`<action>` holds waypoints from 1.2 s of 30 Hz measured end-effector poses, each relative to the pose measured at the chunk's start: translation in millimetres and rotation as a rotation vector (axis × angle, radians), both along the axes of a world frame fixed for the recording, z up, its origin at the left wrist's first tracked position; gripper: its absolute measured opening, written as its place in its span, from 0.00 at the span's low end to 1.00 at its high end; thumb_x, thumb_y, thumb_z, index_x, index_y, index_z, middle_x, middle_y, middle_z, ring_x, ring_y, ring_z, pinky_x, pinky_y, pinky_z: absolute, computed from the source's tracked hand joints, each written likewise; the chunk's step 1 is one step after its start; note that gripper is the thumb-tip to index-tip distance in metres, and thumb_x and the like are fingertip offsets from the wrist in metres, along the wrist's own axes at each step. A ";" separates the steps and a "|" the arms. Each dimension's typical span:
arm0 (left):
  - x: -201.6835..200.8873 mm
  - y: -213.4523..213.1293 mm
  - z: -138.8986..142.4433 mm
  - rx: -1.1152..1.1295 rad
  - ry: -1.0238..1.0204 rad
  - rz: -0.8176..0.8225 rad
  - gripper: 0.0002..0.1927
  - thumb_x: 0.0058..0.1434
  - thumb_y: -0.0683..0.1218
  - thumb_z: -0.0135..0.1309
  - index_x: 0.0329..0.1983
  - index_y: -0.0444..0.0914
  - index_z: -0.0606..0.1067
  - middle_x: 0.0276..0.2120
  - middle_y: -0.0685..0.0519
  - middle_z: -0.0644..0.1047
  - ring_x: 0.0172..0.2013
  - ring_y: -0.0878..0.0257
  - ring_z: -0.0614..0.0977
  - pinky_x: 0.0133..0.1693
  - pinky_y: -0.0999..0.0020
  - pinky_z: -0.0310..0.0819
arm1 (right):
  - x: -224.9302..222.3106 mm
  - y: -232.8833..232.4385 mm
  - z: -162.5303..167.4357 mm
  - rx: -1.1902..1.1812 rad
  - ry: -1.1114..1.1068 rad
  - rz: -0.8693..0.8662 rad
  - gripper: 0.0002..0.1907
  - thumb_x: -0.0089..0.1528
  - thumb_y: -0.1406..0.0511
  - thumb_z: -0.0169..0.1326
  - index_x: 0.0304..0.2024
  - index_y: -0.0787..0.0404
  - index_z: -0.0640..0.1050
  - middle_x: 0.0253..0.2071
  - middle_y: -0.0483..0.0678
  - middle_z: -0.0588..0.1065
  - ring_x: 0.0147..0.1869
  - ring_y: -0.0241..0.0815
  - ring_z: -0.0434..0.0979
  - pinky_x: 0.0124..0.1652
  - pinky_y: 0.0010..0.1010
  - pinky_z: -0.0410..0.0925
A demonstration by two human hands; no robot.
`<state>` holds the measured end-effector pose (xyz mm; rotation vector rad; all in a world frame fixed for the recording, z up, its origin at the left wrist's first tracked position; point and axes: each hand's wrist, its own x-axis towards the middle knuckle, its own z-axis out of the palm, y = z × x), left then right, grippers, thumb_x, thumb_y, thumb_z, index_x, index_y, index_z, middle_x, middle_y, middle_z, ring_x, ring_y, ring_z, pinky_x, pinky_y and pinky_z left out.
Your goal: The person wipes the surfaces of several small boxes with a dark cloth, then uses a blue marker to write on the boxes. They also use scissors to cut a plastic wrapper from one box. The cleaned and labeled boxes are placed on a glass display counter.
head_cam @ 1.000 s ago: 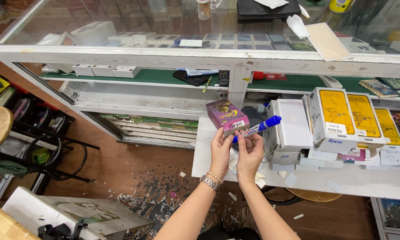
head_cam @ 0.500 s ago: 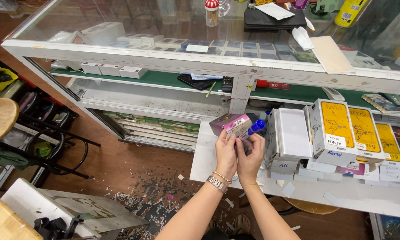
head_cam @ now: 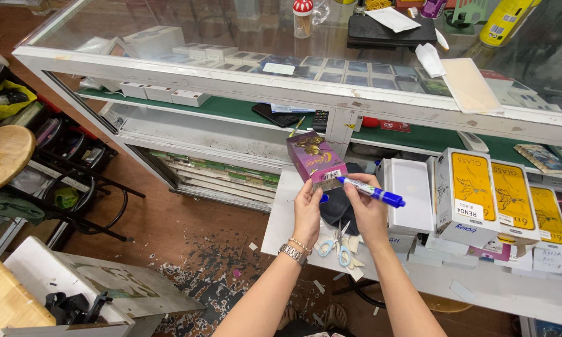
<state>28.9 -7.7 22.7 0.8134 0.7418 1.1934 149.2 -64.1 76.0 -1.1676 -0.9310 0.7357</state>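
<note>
left hand (head_cam: 307, 209) gripping purple box (head_cam: 314, 159) raised higher vs before, right hand (head_cam: 367, 209) grasping blue marker (head_cam: 373, 191)

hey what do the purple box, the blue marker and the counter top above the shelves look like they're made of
Purple box, in the left hand: likely glossy printed cardboard, with sharp folded edges. Blue marker, in the right hand: apparently smooth plastic, with a slight sheen. Counter top: glass, since boxes show through it, in a chipped white-painted frame, perhaps wood.

at frame centre my left hand (head_cam: 307, 212) holds a box (head_cam: 315, 159), with my right hand (head_cam: 367, 209) and marker (head_cam: 373, 191) just right. scissors (head_cam: 336, 244) lie below them on the table (head_cam: 493, 287); the stool (head_cam: 5, 156) sits far left.
</note>
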 end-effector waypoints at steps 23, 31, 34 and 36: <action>-0.9 -2.7 10.9 -0.033 -0.041 0.003 0.19 0.69 0.36 0.46 0.62 0.30 0.71 0.47 0.52 0.80 0.44 0.70 0.80 0.45 0.74 0.75 | -14.6 11.4 11.1 0.169 -0.470 -0.156 0.05 0.64 0.70 0.60 0.40 0.66 0.77 0.39 0.49 0.79 0.50 0.35 0.80 0.48 0.26 0.72; -4.4 -3.3 10.7 -0.038 -0.055 0.005 0.19 0.69 0.36 0.46 0.62 0.30 0.71 0.46 0.52 0.81 0.42 0.71 0.81 0.43 0.74 0.76 | -18.7 10.5 18.8 0.047 -0.376 -0.161 0.06 0.63 0.69 0.60 0.41 0.66 0.77 0.37 0.48 0.80 0.41 0.33 0.79 0.42 0.25 0.71; -6.7 -3.7 10.7 -0.042 -0.062 0.003 0.19 0.69 0.36 0.46 0.63 0.31 0.71 0.46 0.52 0.80 0.41 0.71 0.80 0.42 0.75 0.76 | -21.1 10.7 20.0 0.095 -0.388 -0.169 0.06 0.64 0.69 0.59 0.41 0.66 0.76 0.38 0.48 0.80 0.42 0.33 0.78 0.43 0.25 0.71; -8.4 -3.5 9.4 -0.033 -0.068 0.003 0.19 0.69 0.36 0.46 0.63 0.30 0.71 0.45 0.52 0.81 0.41 0.71 0.80 0.42 0.75 0.76 | -22.4 11.0 19.2 0.178 -0.420 -0.143 0.06 0.65 0.70 0.59 0.41 0.66 0.77 0.39 0.48 0.79 0.45 0.33 0.79 0.45 0.25 0.71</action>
